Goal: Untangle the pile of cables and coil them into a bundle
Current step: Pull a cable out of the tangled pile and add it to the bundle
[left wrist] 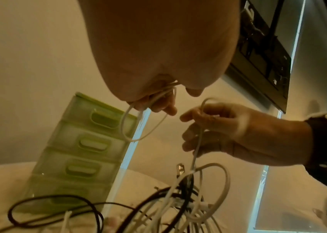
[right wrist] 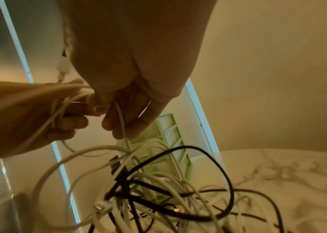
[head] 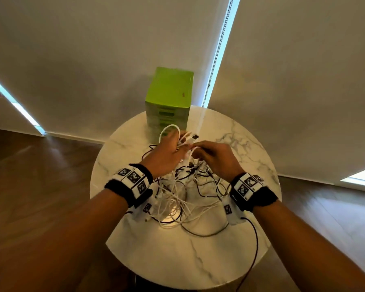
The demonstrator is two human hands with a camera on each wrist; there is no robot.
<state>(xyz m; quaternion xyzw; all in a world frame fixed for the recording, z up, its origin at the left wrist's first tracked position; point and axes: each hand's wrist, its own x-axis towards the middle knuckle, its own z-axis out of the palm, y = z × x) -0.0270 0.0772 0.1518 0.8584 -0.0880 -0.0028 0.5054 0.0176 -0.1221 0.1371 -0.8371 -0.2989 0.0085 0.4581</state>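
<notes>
Both our hands hold white cable above the tangle on the round marble surface.

Our left hand (head: pixel 167 157) has its grip curled round a small coil of thin white cable (left wrist: pixel 144 123), the loops hanging out below the fingers (left wrist: pixel 166 107). Our right hand (head: pixel 215 159) pinches a single strand of the same white cable between thumb and fingers (right wrist: pixel 126 119), and that strand drops straight into the pile of tangled white and black cables (head: pixel 183 192) lying loose on the round white marble surface (head: pixel 198 260). Beyond the hands, a lime-green plastic drawer unit (head: pixel 169 98) stands at the far edge of the surface, against pale roller blinds (head: pixel 72 60).
</notes>
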